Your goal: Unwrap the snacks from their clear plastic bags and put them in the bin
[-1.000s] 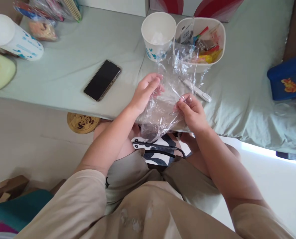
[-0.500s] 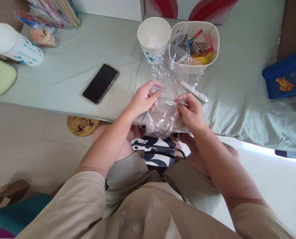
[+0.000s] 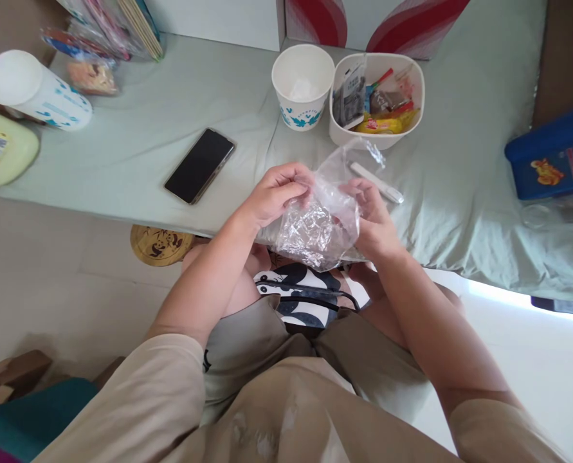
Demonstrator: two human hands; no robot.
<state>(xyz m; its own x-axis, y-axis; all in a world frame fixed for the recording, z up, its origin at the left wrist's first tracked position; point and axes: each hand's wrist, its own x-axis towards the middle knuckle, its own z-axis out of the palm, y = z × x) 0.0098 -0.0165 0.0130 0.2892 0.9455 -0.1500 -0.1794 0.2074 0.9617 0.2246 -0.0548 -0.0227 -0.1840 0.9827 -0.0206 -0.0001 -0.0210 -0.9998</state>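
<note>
A crumpled clear plastic bag [image 3: 312, 235] hangs between my hands at the front edge of the cloth-covered surface. My left hand [image 3: 283, 190] pinches its upper left side between thumb and fingers. On the other side my right hand [image 3: 373, 215] is closed on the bag, with some fingertips hidden behind the film. Just beyond my right hand lies a white utility knife [image 3: 380, 183], partly seen through the plastic. A white paper cup [image 3: 301, 96] with blue leaf print and a white tub [image 3: 377, 138] of small wrapped packets stand behind the bag.
A black phone [image 3: 200, 166] lies left of my hands. Farther left are a stack of paper cups [image 3: 40, 90], a pale yellow bottle [image 3: 6, 148] and packaged items. A blue container [image 3: 551, 154] stands at right. Below the edge is a round panda-patterned mat [image 3: 161, 244].
The bag's upper part has come down from in front of the cup and tub and is now gathered lower between my hands. Both hands keep hold of it.
</note>
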